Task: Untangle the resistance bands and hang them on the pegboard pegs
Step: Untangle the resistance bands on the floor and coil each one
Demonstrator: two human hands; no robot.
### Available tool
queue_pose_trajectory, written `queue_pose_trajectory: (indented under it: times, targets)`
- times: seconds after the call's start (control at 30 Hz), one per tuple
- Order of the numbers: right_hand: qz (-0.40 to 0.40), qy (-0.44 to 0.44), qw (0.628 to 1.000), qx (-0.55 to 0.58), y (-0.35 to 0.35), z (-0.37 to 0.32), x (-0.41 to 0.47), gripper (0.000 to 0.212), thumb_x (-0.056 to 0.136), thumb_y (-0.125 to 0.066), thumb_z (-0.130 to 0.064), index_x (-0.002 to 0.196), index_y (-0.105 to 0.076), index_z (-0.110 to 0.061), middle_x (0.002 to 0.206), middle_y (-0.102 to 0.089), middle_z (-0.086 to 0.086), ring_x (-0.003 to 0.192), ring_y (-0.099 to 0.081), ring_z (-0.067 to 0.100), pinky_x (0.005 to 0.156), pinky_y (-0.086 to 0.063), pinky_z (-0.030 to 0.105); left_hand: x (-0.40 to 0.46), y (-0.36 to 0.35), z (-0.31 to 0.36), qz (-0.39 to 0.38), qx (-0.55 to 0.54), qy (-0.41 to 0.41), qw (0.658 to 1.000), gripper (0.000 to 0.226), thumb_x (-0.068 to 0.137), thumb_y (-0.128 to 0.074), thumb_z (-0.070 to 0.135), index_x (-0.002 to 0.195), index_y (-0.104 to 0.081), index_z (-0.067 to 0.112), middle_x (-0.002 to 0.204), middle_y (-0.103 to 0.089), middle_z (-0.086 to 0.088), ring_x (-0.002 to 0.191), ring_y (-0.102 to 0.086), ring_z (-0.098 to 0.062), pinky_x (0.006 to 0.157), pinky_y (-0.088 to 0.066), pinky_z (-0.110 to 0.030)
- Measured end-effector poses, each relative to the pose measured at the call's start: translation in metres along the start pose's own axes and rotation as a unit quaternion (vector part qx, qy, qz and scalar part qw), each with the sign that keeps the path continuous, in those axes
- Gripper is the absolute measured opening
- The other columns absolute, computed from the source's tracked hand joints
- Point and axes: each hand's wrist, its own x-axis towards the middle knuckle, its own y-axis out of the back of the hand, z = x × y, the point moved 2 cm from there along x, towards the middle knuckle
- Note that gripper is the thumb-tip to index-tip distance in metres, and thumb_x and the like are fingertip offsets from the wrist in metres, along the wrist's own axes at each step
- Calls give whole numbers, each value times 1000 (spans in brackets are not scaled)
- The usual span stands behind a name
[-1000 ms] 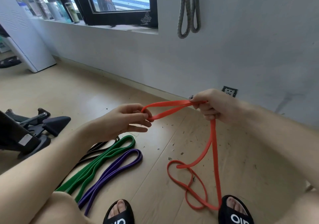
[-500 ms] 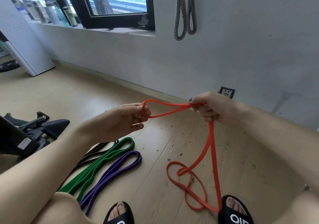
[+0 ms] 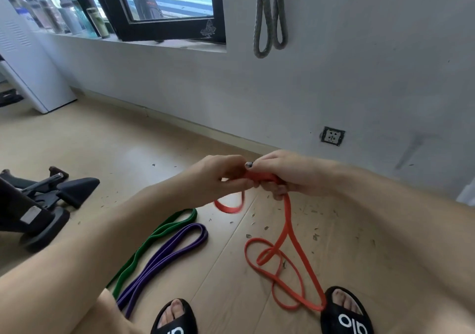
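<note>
Both hands meet in front of the wall: the left hand (image 3: 221, 177) and the right hand (image 3: 288, 173) each have their grip curled round the top of the orange resistance band (image 3: 285, 227), pinching it between them. A short loop hangs under the left hand; the rest drops to the wooden floor (image 3: 128, 153) and coils in twisted loops that touch the right sandal (image 3: 345, 313). To the left lie the green band (image 3: 154, 238) and purple band (image 3: 167, 251), side by side, beside black exercise equipment (image 3: 48, 195). A grey band (image 3: 270, 15) hangs on the wall.
</note>
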Motion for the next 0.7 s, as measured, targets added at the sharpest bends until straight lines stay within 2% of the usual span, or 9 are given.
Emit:
queue_pose_trajectory:
  times: [0.1, 0.17, 0.23, 0.3, 0.37, 0.5, 0.57, 0.63, 0.7]
  targets:
    - [-21, 6, 1000, 16, -2, 1, 0, 26, 101, -59, -33, 99, -66, -8, 72, -55, 2, 60, -46, 13, 63, -47, 30, 0, 5, 3, 12, 19, 4, 1000, 14, 100, -62, 32, 98, -69, 19, 85, -76, 9, 82, -69, -4, 74, -51, -17]
    - [-26, 17, 999, 15, 0, 3, 0, 17, 95, -67, -20, 104, -66, -6, 83, -63, 7, 70, -57, 18, 72, -53, 33, -2, 9, 4, 21, 3, 6, 1000, 13, 101, -60, 28, 98, -68, 19, 81, -76, 5, 79, -71, -5, 75, -55, -21]
    - [-13, 28, 998, -48, 5, 9, 0, 13, 95, -67, -14, 103, -66, -4, 89, -70, 11, 81, -69, 22, 84, -57, 35, -4, 14, 4, 46, -35, 11, 998, 9, 102, -59, 23, 95, -65, 21, 79, -75, 2, 77, -73, -8, 75, -56, -24]
    - [2, 29, 992, -125, 9, 16, -1, 15, 96, -68, -20, 101, -68, -7, 95, -75, 10, 91, -75, 21, 96, -56, 44, -6, 23, 1, 103, -54, 17, 993, 11, 102, -56, 21, 93, -61, 22, 77, -72, 2, 74, -72, -9, 73, -57, -25]
    - [22, 23, 989, -142, 13, 22, -2, 19, 96, -68, -26, 101, -67, -8, 98, -76, 9, 95, -75, 19, 102, -52, 48, -8, 31, -5, 164, -67, 27, 984, 11, 104, -54, 20, 95, -60, 18, 75, -69, -1, 72, -70, -12, 72, -57, -27]
    - [51, 12, 983, -174, 20, 30, -2, 15, 95, -70, -25, 99, -65, -11, 95, -77, 5, 92, -75, 15, 99, -54, 49, -13, 46, -29, 249, -107, 56, 961, 16, 106, -49, 19, 95, -59, 15, 75, -62, -5, 67, -62, -9, 73, -57, -32]
    - [63, 2, 977, -203, 21, 34, -2, 10, 96, -67, -22, 97, -66, -13, 90, -78, 2, 88, -75, 13, 95, -57, 45, -16, 51, -44, 272, -109, 87, 952, 16, 107, -48, 22, 95, -59, 16, 76, -64, -4, 69, -63, -10, 74, -54, -33]
    - [85, 1, 969, -234, 22, 35, -2, 8, 98, -61, -18, 95, -66, -14, 85, -78, 0, 83, -74, 11, 86, -58, 38, -19, 48, -61, 240, -74, 133, 959, 17, 106, -48, 24, 95, -60, 19, 80, -69, -4, 76, -67, -13, 76, -52, -36]
    - [104, 3, 956, -273, 23, 31, -4, 11, 100, -58, -17, 93, -67, -16, 83, -77, -3, 79, -73, 8, 78, -56, 30, -22, 41, -79, 140, -1, 186, 972, 17, 106, -48, 26, 95, -61, 22, 86, -71, 0, 87, -68, -23, 81, -51, -41]
